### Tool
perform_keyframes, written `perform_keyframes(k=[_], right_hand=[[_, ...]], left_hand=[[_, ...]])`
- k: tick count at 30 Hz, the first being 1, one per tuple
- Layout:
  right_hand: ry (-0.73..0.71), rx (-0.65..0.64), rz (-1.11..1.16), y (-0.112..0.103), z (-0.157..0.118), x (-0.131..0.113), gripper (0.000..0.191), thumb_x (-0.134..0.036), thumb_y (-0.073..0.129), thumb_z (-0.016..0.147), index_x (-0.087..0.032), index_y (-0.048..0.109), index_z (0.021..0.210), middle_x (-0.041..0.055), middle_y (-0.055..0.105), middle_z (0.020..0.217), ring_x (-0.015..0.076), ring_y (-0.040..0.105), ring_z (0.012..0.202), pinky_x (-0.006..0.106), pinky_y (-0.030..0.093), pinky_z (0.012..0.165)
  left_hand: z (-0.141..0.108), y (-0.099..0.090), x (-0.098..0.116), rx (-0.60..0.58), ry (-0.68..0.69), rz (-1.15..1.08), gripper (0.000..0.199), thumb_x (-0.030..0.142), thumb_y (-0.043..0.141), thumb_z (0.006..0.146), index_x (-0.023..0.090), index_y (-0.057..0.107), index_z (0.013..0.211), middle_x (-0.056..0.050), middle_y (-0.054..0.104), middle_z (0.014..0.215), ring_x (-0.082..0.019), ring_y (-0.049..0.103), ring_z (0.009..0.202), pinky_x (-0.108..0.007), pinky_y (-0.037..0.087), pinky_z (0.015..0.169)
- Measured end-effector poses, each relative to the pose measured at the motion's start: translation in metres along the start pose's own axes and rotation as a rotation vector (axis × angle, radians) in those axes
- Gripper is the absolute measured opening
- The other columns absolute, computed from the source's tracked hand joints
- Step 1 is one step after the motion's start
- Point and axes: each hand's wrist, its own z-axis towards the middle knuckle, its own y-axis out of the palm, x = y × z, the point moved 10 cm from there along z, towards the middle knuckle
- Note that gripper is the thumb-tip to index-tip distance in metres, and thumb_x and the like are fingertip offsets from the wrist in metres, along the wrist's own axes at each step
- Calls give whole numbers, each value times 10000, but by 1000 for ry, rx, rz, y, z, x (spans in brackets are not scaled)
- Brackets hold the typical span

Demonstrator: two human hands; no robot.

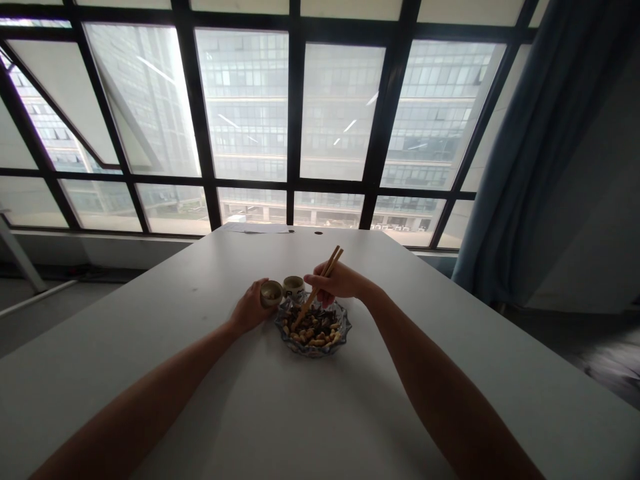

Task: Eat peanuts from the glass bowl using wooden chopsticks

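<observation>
My left hand (250, 305) is wrapped round a small cup (271, 294), tilted toward me beside the bowl's left rim; something small seems to lie inside it. My right hand (333, 281) grips a pair of wooden chopsticks (331, 263), their lower ends reaching down into the left part of the bowl. That scalloped clear glass bowl (313, 351) holds peanuts in their shells (317, 339) at the front and dark seeds (323, 319) toward the back. A second small cup (294, 289) with dark marks stands upright behind the bowl, between my hands.
The bowl and cups stand on a long white table (300, 413). White paper (255, 227) lies at its far end, near a dark round spot (319, 233). Tall framed windows (242, 107) rise beyond, and a blue curtain (525, 153) hangs at the right.
</observation>
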Motion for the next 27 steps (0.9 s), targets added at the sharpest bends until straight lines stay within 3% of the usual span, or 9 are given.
perform_keyframes(k=[6,13,27], right_hand=[[-53,-31,-13,5,-2,-9,430,-512,732,859,-145,596,679,24,686,558,122,661,440,189,544,420],[-37,16,-16,-9,-3,-4,491,-585,721,839,-127,614,698,45,696,593,123,669,464,192,550,435],[-110,-109,-46,8,-8,-15,498,-613,692,840,-142,604,703,36,694,583,129,671,471,204,546,443]], left_hand=[[0,-2,-1,12,0,-23,725,311,764,663,202,503,1331,-128,635,1283,-320,638,1151,-491,526,989],[0,0,0,-17,0,-18,721,333,736,694,177,484,1352,-156,612,1311,-342,619,1188,-504,523,994],[1,-2,4,-5,-20,38,699,322,744,676,227,513,1329,-117,643,1287,-343,629,1174,-500,493,1011]])
